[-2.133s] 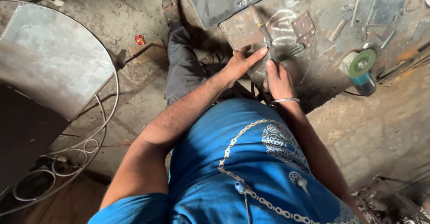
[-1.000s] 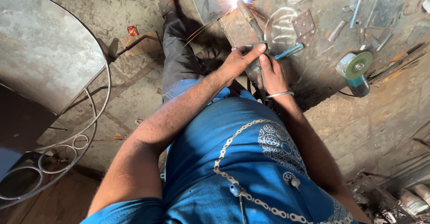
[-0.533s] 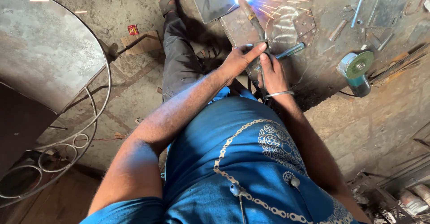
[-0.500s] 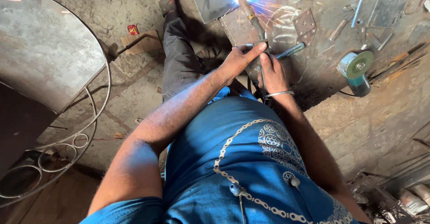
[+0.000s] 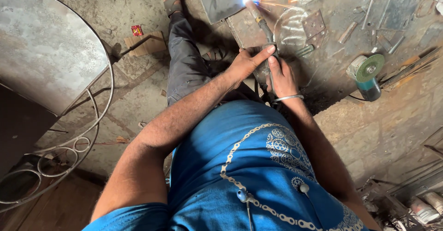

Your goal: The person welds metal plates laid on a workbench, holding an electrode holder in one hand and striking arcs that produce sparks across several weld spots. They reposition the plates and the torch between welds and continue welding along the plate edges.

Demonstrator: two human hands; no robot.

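On the workshop floor, both hands (image 5: 265, 69) clamped on welding holder (image 5: 264, 28), angle grinder (image 5: 367, 76) well right, round metal frame (image 5: 55, 74) left

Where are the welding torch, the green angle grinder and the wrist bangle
welding torch (image 5: 264, 28), head view, on its shaft below the sparking tip
green angle grinder (image 5: 368, 69), head view, on the green disc guard
bangle (image 5: 288, 98), head view, on the silver band around the right wrist

Head camera: single view, steep downward over blue shirt (image 5: 258, 166), close above both hands; floor (image 5: 129, 92) beyond.
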